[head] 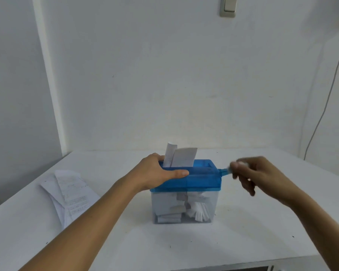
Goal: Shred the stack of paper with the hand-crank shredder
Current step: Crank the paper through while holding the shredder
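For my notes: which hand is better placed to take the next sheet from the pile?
Probably left: the left hand grips the shredder nearer the pile; the right hand holds the crank.

No text can be read. The papers point(70, 194) on the desk point(242, 241) carry printed lines, but these are too blurred.

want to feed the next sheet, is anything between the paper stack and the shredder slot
Yes: two sheets stand in the blue shredder lid, and the left hand grips it beside them.
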Motion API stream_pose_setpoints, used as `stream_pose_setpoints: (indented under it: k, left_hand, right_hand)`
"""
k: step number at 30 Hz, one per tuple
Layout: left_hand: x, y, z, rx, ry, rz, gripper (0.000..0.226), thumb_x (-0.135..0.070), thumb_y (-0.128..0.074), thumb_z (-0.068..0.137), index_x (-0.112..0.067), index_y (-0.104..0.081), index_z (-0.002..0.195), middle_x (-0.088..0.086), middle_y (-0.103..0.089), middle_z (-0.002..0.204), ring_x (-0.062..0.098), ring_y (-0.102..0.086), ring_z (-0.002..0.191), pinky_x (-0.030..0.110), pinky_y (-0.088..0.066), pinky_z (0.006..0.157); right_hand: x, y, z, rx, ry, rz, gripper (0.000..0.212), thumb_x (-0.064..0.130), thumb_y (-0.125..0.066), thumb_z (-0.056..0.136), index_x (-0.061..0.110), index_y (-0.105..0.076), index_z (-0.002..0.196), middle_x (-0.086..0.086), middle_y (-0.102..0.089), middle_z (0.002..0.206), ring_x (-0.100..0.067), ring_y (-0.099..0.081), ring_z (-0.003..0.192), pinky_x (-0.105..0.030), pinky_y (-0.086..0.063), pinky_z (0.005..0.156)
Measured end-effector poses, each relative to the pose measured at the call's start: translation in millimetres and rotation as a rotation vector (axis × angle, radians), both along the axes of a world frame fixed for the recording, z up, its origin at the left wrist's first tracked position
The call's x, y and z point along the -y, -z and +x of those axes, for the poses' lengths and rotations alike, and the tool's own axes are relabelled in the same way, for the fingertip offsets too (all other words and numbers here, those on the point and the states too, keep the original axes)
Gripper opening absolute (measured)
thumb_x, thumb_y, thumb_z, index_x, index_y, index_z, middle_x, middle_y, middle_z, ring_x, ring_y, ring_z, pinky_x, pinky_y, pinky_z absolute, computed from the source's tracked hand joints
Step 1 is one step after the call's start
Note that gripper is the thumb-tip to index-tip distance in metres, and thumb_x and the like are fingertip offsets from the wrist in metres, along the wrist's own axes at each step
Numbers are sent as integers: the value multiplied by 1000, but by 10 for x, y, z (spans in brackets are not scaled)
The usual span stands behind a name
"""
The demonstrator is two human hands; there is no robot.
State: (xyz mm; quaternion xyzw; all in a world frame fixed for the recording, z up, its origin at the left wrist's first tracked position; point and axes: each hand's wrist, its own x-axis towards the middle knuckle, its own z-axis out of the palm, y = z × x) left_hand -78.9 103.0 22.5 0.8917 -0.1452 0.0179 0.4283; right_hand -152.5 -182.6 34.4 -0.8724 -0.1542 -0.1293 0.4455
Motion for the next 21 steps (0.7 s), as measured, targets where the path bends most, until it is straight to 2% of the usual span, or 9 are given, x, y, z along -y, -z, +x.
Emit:
stream_pose_setpoints:
  k: [2, 5, 7, 10, 13, 15, 18, 19, 21]
  left_hand:
    - [-8, 19, 0, -5, 5, -13, 84, -68, -79, 69, -27, -52, 137, -16, -55, 113, 9, -55, 105, 20, -44, 75]
    - [-3, 45, -5, -3, 13, -42, 74, -67, -80, 68, -32, -51, 126, -21, -55, 108, 3, -56, 100, 19, -44, 75]
    - [1, 46, -16, -5, 27, -49, 73, -70, -79, 63, -35, -49, 120, -22, -55, 108, 0, -55, 98, 20, -46, 76]
    - [-5, 51, -29, 0, 25, -56, 88, -78, -73, 50, -35, -49, 122, -17, -57, 115, 6, -57, 106, 24, -48, 83]
    - [1, 59, -32, 7, 25, -55, 84, -77, -73, 53, -34, -48, 120, -15, -57, 116, 7, -58, 105, 22, -48, 80]
    - [-2, 58, -44, 11, 29, -66, 83, -77, -74, 53, -33, -49, 119, -17, -57, 114, 4, -58, 102, 23, -49, 81]
    - [-5, 91, -34, 24, 15, -73, 82, -74, -78, 59, -29, -52, 121, -15, -59, 113, 4, -59, 100, 24, -52, 81]
    - [3, 96, -33, 34, 4, -77, 79, -72, -79, 62, -27, -53, 121, -14, -60, 112, 4, -59, 99, 23, -52, 78]
    - [17, 95, -40, 50, -9, -85, 71, -69, -81, 65, -27, -55, 117, -13, -61, 110, 4, -60, 96, 22, -51, 75]
  right_hand:
    - [-63, -53, 157, 88, 70, 122, 36, 44, -60, 91, 10, -67, 91, -3, -65, 66, -18, -55, 54, -31, -48, 50]
    - [-165, -50, 423, 148, 124, 319, 24, 31, -63, 96, 8, -56, 102, -7, -70, 88, -18, -61, 65, -31, -52, 53]
    - [-213, -1, 597, 169, 163, 376, 24, 29, -64, 97, 6, -55, 97, -6, -69, 86, -17, -61, 67, -29, -52, 54]
    - [-254, 93, 815, 94, 213, 473, 31, 34, -64, 96, 3, -59, 95, -3, -70, 83, -17, -60, 71, -26, -54, 58]
    - [-288, 192, 947, -27, 171, 666, 32, 36, -64, 96, 6, -57, 90, -4, -69, 85, -15, -59, 76, -25, -54, 61]
    - [-306, 344, 1008, -61, 246, 582, 31, 34, -62, 98, 8, -54, 85, -5, -65, 80, -15, -60, 73, -23, -52, 55]
    - [-344, 771, 964, -225, 268, 480, 25, 21, -54, 103, 1, -58, 89, -12, -59, 76, -23, -54, 66, -40, -52, 57]
    - [-345, 897, 894, -273, 258, 465, 24, 18, -51, 103, -1, -61, 92, -13, -57, 74, -23, -51, 62, -38, -48, 56]
    - [-335, 1022, 696, -301, 277, 399, 33, 26, -47, 105, 3, -64, 88, -7, -53, 65, -15, -42, 51, -27, -39, 46]
